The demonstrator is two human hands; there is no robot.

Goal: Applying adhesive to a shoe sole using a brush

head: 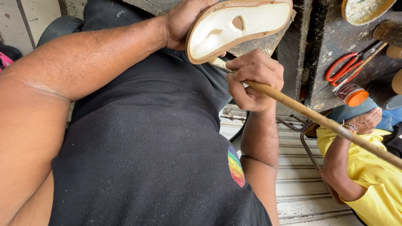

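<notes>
shirt: black shirt [138, 155] fills most of the view below the shoe sole, small rainbow fingerprint patch [236, 166] on it, well below the sole.
co-worker: another person in a yellow shirt [372, 175], well to the lower right of the sole; that person's hand [368, 119] rests by blue cloth, beaded bracelet [350, 127] at the wrist.
desk: dark, stained desk [331, 46] just right of the sole, edge scuffed and dusty.
shoe sole: shoe sole [238, 26] at top centre, held up with its cream inner face toward the camera, tan rim all round, small brownish hole near the middle, toe end pointing down-left.
stick: long tan wooden stick [318, 119] runs from just under the sole's lower edge down to the right, past the co-worker's arm; its pale tip touches or sits just at the sole's rim, exact contact hard to tell.
left hand: left hand [182, 23] at the sole's left end, fingers wrapped behind the sole and gripping it; fingertips hidden.
right hand: right hand [253, 79] just below the sole, fingers curled tight round the stick near its tip.
scissors: red-handled scissors [345, 67] on the desk, right of the sole.
bowl: worn yellowish bowl [364, 9] at the desk's top, right of the sole, partly cut off.
jar: small jar with orange lid [354, 95] lying below the scissors, lower right of the sole.
</notes>
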